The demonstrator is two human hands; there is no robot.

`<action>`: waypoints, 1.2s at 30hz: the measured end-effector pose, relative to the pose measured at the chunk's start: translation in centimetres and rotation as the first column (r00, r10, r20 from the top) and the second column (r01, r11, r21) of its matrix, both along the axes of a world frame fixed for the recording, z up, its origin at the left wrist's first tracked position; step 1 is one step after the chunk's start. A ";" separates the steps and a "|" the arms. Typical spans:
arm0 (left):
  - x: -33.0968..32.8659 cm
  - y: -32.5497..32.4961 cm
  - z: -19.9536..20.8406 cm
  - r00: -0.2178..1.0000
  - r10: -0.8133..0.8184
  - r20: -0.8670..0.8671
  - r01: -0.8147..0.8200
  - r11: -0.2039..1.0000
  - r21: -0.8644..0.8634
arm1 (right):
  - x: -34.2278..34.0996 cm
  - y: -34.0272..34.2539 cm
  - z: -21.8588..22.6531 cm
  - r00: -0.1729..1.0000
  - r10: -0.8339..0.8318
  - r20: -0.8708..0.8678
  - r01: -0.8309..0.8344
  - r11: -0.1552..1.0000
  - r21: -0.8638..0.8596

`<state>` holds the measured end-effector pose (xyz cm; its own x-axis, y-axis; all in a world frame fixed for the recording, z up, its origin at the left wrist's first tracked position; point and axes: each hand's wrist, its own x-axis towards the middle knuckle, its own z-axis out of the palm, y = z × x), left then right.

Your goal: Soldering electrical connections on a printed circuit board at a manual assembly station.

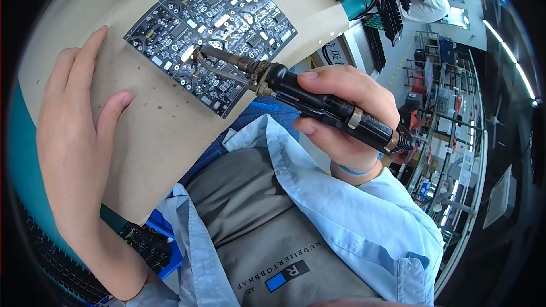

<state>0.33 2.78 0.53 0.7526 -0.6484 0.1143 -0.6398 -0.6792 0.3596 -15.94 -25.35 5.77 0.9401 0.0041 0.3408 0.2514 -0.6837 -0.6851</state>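
My right hand (364, 92) is wrapped round the black handle of a soldering iron (325, 104) with a thin metal feed tube along its side. The iron points left, and its tip end is over a panel of dark circuit boards (185, 17); whether it touches the surface I cannot tell. Many small parts and shiny solder spots cover the panel. My left hand (74, 116) rests with fingers apart on a tan sheet (151, 162), left of the panel and apart from it. Nothing is in that hand.
A blue bin (170, 258) sits below the sheet's near edge. Dark rack-like parts (389, 14) stand at the far right of the bench. Beyond are metal shelves (449, 136) with goods and another person (429, 5) in a white top.
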 end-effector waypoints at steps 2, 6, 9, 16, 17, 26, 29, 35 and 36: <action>0.0 0.0 0.0 1.000 0.000 0.005 0.000 1.000 0.005 | 0.0 0.0 0.0 1.000 0.014 0.004 -0.013 1.000 -0.011; -0.1 0.0 -0.1 1.000 0.009 0.014 -0.009 1.000 0.019 | 0.0 0.1 -0.1 1.000 0.001 0.024 0.000 1.000 -0.011; -0.1 0.0 0.0 1.000 0.009 0.014 -0.009 1.000 0.021 | 0.0 0.1 -0.1 1.000 0.002 0.021 -0.001 1.000 -0.015; -0.4 0.2 0.3 1.000 0.025 0.000 -0.025 1.000 0.003 | 0.1 0.2 0.1 1.000 0.003 0.008 -0.003 1.000 -0.012; -0.3 0.0 0.1 1.000 0.020 -0.001 -0.020 1.000 -0.001 | 0.0 0.1 0.1 1.000 -0.003 0.007 0.003 1.000 -0.017; -0.2 -0.1 0.0 1.000 0.009 -0.007 -0.009 1.000 -0.008 | -0.1 -0.1 -0.1 1.000 -0.008 0.029 0.008 1.000 -0.005; -0.3 -0.2 0.0 1.000 0.015 -0.016 -0.015 1.000 -0.003 | -0.1 -0.1 -0.1 1.000 0.006 0.024 -0.005 1.000 -0.023; -0.2 0.0 0.1 1.000 0.014 -0.011 -0.014 1.000 -0.005 | 0.1 0.0 -0.2 0.999 0.029 0.024 -0.029 1.000 -0.010; -0.2 -0.1 0.1 1.000 0.011 -0.007 -0.011 1.000 -0.001 | 0.0 0.0 -0.2 1.000 0.009 0.023 -0.009 1.000 -0.004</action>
